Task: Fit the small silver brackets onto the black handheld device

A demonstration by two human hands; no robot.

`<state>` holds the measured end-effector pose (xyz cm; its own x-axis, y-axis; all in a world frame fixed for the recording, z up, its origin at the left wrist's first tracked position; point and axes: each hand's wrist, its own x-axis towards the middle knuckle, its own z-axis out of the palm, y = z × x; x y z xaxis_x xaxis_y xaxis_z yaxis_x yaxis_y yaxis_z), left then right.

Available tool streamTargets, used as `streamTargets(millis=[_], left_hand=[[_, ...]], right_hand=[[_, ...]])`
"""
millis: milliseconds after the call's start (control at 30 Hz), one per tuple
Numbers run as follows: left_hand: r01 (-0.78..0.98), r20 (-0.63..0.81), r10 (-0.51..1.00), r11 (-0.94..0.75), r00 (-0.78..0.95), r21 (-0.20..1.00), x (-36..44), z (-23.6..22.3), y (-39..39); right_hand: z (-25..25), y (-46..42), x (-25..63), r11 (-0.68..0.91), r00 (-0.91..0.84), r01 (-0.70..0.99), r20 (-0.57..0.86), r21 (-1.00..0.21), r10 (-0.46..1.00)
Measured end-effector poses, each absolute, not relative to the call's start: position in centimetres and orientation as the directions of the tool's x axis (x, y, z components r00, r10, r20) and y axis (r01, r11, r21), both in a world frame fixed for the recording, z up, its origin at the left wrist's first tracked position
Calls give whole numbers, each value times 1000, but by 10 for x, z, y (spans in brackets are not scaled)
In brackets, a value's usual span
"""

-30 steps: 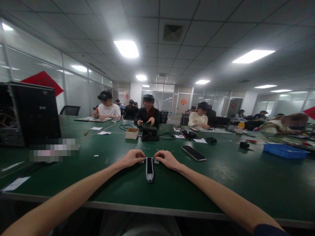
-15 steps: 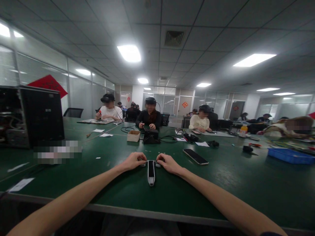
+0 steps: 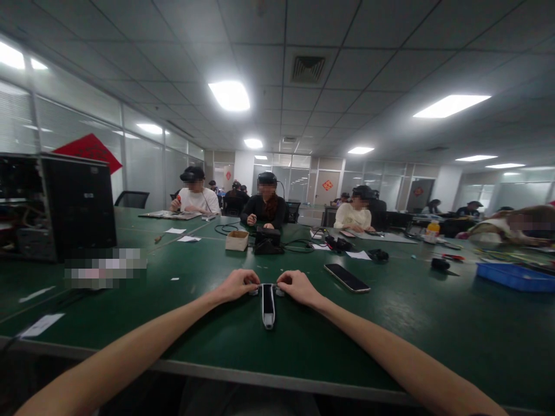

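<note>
White-edged, the device (image 3: 268,309) could twist if left fingers (image 3: 251,278) or right fingers (image 3: 285,278), both pinched on side pieces (image 3: 280,293), pull harder

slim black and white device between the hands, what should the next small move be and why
Perhaps gently adjust the small grey part at the right hand, with the left hand steadying the slim black and white device: both hands flank its far end, though their exact grip is unclear.

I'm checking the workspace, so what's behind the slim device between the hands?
Beyond the device is green tabletop, then a dark object and, left of it, a tan box. What the device, left hand and right hand cover cannot be seen.
</note>
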<state>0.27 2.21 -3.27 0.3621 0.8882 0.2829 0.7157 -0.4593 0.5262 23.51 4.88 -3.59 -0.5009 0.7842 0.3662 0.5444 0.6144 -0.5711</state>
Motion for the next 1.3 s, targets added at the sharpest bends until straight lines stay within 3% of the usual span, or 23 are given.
streamTargets(millis=[333,633,900,1300], left_hand=[[720,309,883,-467,353,513,4,-31,19],[723,284,892,-451,351,523,4,-30,18],[701,283,888,-460,363,545,3,-31,18],[725,297,886,-461,355,511,4,-33,20]], right_hand=[[-31,46,226,417,-313,589,280,-692,907],[-46,63,227,318,-296,508,185,-801,937],[-40,67,236,378,-505,430,129,-820,854],[-44,62,236,622,-561,430,346,-655,752]])
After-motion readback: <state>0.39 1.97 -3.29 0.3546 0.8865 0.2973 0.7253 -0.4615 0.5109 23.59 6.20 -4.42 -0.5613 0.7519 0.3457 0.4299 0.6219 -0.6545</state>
